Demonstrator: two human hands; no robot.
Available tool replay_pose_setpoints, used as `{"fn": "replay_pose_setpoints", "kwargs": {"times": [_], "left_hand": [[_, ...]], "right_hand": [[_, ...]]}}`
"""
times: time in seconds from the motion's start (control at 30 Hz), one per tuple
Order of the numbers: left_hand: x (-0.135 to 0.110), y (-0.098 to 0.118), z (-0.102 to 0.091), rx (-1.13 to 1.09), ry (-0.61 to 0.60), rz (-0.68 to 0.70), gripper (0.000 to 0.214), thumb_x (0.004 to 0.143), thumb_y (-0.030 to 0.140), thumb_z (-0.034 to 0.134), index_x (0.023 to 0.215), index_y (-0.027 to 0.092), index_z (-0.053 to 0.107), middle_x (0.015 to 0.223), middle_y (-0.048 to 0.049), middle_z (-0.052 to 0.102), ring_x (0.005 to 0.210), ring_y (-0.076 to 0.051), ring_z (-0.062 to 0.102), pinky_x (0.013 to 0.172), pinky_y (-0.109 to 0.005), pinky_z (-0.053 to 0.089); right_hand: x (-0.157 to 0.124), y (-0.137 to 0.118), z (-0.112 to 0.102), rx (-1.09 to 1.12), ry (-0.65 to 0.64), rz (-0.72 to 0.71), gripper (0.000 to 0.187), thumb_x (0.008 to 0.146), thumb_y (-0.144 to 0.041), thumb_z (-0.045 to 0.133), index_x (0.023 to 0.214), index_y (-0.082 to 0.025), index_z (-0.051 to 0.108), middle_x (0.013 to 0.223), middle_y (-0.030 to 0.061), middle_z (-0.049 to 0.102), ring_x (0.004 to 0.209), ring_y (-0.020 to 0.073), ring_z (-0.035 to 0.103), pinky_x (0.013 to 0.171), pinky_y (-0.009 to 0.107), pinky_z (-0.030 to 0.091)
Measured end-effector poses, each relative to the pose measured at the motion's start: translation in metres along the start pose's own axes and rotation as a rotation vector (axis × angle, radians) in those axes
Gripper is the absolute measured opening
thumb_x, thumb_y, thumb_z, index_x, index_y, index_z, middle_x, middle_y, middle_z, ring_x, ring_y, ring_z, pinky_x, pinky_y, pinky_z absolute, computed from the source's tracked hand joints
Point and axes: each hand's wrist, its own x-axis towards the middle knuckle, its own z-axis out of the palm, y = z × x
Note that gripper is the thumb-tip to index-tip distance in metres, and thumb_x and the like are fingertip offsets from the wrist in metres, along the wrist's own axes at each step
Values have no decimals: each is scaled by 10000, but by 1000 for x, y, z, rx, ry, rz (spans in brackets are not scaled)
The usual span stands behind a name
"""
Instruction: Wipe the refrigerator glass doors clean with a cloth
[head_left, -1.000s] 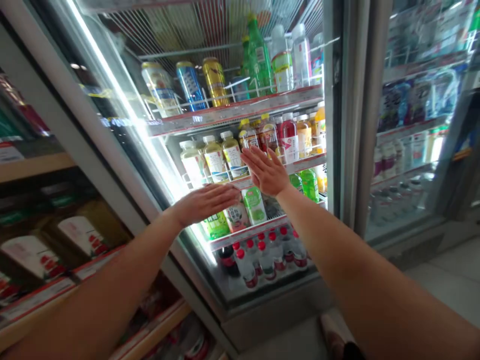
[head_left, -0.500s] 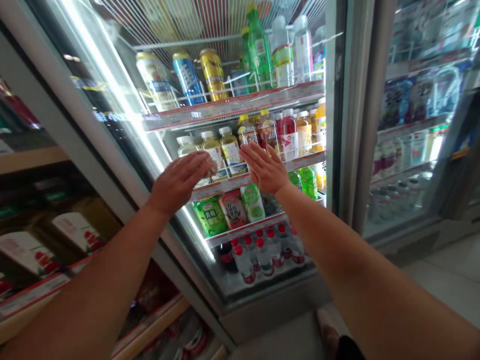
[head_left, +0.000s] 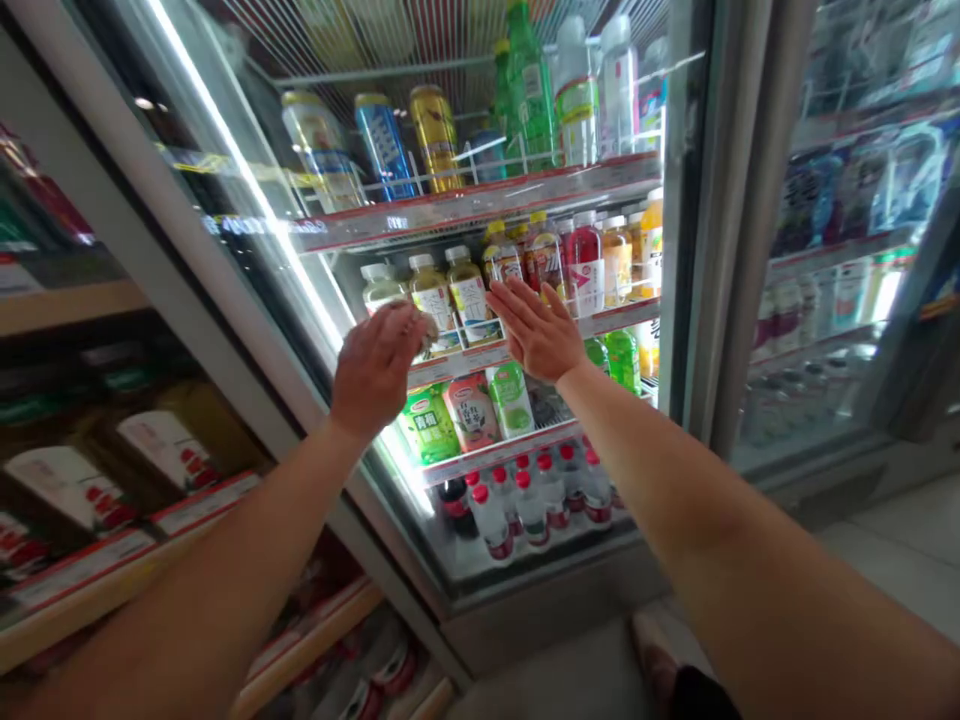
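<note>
My left hand is closed, with its fingers curled round a small crumpled pale cloth that shows only at the fingertips. It is raised before the glass door of a lit drinks cooler, in front of bottles with white caps. To its right, my right hand is stretched flat with nothing in it, fingers pointing up and left. It appears to rest on the glass, over the yellow-capped bottles; contact cannot be seen for sure.
Behind the glass stand cans, a green bottle, snack bags and red-capped bottles. A metal door frame rises on the right. At left, a shelf holds large labelled bottles. A foot shows on the floor below.
My left hand has moved a little right and its fingers point more upward. My right hand keeps nearly the same place. The whole view has shifted slightly.
</note>
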Motion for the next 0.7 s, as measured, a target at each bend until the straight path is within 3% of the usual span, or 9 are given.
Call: {"fn": "replay_pose_setpoints", "kwargs": {"times": [0.1,0.17,0.2,0.33,0.37,0.5,0.53,0.63,0.7], "left_hand": [[-2,5,2,-195,-198,436,449,1110,76,416,1512,229,542,1583,-49,528,1551,-189,363,1267,-380,365],[1,1,1,-229,-261,537,468,1108,85,423,1517,280,539,1583,-10,527,1519,-172,421,1294,-376,312],[3,-1,0,-189,-225,455,490,1099,81,443,1536,289,521,1586,-16,524,1508,-185,441,1304,-402,287],[6,2,0,22,58,-101,598,1038,40,519,1602,225,446,1600,-126,495,1540,-292,387,1278,-526,298],[6,5,1,3,50,-81,597,1031,37,520,1600,205,449,1604,-138,486,1557,-298,350,1276,-521,306],[8,6,-1,-171,-243,444,508,1080,70,447,1530,294,526,1596,11,512,1542,-164,378,1311,-384,277],[10,3,-2,-146,-258,432,495,1092,78,425,1514,309,539,1595,34,511,1527,-153,404,1320,-399,262],[17,-4,-3,30,-62,-36,477,1087,88,401,1521,224,542,1629,-30,468,1544,-224,376,1313,-518,251],[17,-3,0,50,34,-194,465,1073,110,419,1519,150,544,1624,-95,467,1565,-263,327,1289,-524,291]], "right_hand": [[0,0,0,2,-12,6,645,1085,-209,351,1695,-302,161,1707,-42,319,1606,202,272,1374,472,101],[0,-1,0,0,-12,12,648,1085,-211,351,1696,-305,157,1709,-41,318,1607,204,271,1372,477,108],[0,-1,0,-3,-11,14,649,1085,-208,348,1696,-307,154,1710,-41,316,1608,203,267,1371,479,111],[0,0,0,-11,-21,8,649,1080,-212,357,1696,-304,174,1710,-39,321,1611,204,256,1370,479,115],[1,0,0,-11,-25,8,647,1079,-215,362,1695,-303,183,1708,-39,326,1610,203,259,1370,477,116],[1,0,-2,-18,-33,13,622,1082,-222,360,1687,-289,236,1701,-35,341,1608,195,268,1372,469,118],[1,-1,-2,-25,-30,13,611,1082,-218,351,1682,-281,257,1700,-34,342,1609,191,264,1372,466,119],[1,-1,-3,-44,-19,3,588,1082,-216,337,1668,-254,309,1700,-27,338,1612,184,252,1370,458,125],[0,-1,-3,-46,-11,-1,589,1079,-213,338,1666,-249,315,1701,-26,337,1612,184,252,1370,456,124]]}}
